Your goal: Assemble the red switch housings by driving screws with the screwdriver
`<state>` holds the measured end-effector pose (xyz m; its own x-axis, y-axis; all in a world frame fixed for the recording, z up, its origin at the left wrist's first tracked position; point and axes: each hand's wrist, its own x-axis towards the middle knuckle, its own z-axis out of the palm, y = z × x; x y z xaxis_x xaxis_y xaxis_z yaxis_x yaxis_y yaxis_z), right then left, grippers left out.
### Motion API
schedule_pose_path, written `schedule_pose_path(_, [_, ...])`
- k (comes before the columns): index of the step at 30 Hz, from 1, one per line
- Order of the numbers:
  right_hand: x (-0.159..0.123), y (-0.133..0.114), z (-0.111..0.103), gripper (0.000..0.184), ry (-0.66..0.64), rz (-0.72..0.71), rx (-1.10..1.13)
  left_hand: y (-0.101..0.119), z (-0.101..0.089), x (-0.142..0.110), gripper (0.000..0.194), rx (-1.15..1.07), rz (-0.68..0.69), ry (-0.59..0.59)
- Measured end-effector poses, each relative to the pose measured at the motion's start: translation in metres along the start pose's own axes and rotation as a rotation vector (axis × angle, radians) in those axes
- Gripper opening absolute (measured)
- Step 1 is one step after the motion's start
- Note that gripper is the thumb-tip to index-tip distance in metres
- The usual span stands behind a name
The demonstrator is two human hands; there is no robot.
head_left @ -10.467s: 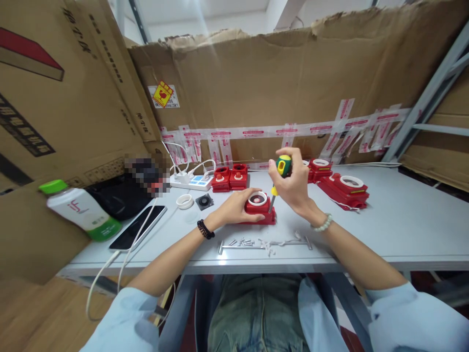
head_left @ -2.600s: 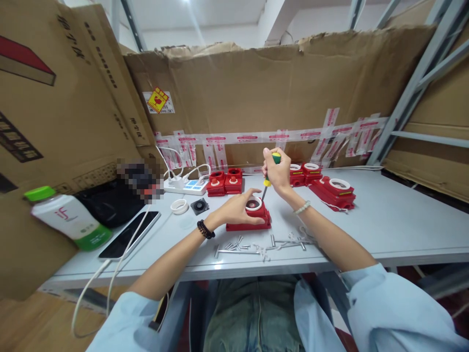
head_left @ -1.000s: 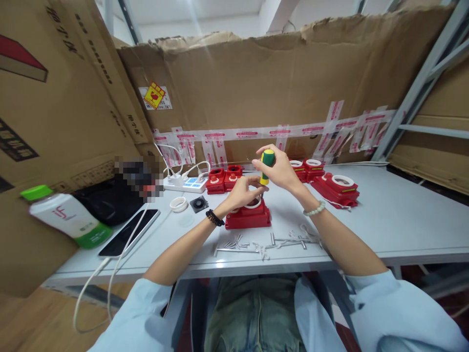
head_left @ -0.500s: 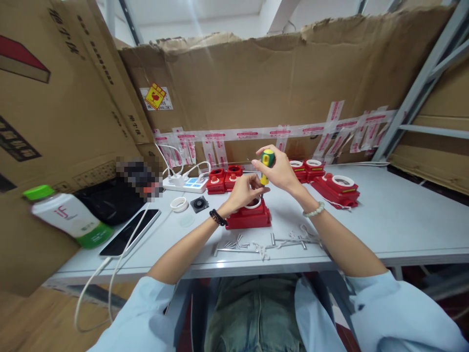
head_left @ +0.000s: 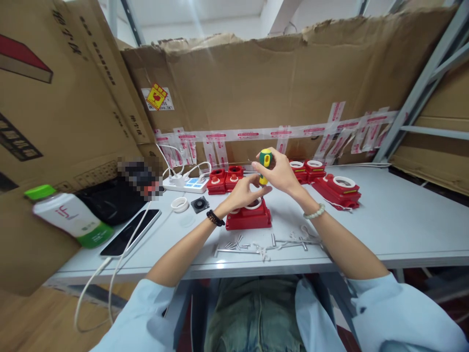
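Note:
A red plastic housing (head_left: 249,220) with a white ring on top sits mid-table. My right hand (head_left: 280,173) is closed round a green and yellow screwdriver (head_left: 265,161), held upright above the housing. My left hand (head_left: 245,193) hovers over the housing with thumb and fingers pinched near the screwdriver's shaft; what it pinches is too small to make out. Loose screws and metal pins (head_left: 256,243) lie in front of the housing.
More red housings (head_left: 225,180) (head_left: 337,188) stand at the back. A white power strip (head_left: 186,184), a white ring (head_left: 179,204), a small black part (head_left: 200,204), a phone on a cable (head_left: 130,232), a bottle (head_left: 68,215) and a black bag (head_left: 110,195) lie left. Cardboard walls surround the table (head_left: 403,225).
My left hand lifted off the housing's top and now pinches near the screwdriver's shaft. The screwdriver rose out of the housing and is held higher.

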<state>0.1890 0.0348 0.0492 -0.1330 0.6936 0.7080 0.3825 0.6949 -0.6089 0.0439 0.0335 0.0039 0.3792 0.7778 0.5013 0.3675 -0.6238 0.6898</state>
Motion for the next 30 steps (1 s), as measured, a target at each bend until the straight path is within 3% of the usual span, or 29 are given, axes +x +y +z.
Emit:
schedule_pose_path(3, [0.0000, 0.0006, 0.0004, 0.023, 0.000, 0.005, -0.007, 0.0000, -0.0025, -0.0001, 0.024, -0.074, -0.017, -0.030])
schedule_pose_path(7, [0.0008, 0.0028, 0.0003, 0.022, 0.019, 0.020, 0.015, 0.0006, -0.0018, 0.0001, 0.029, -0.019, -0.074, 0.100])
schedule_pose_path(12, [0.0003, 0.0035, 0.0002, 0.026, 0.005, 0.042, 0.034, 0.0019, -0.0007, -0.0003, 0.021, -0.013, 0.000, -0.048])
schedule_pose_path(17, [-0.0013, 0.0031, 0.0003, 0.028, -0.021, 0.039, 0.011, 0.0008, 0.0002, 0.0008, 0.027, 0.050, -0.052, 0.068])
schedule_pose_path(22, [-0.0006, 0.0030, 0.0006, 0.029, -0.009, 0.028, -0.013, -0.0003, -0.0033, 0.0004, 0.020, -0.024, 0.006, -0.053])
schedule_pose_path(27, [-0.0008, 0.0017, -0.0015, 0.028, 0.001, 0.010, -0.071, 0.0002, -0.0006, 0.0011, 0.027, -0.004, -0.030, 0.100])
schedule_pose_path(30, [-0.0016, 0.0004, -0.0032, 0.028, 0.004, 0.007, -0.104, 0.0005, -0.0014, 0.0009, 0.025, -0.008, 0.032, 0.043])
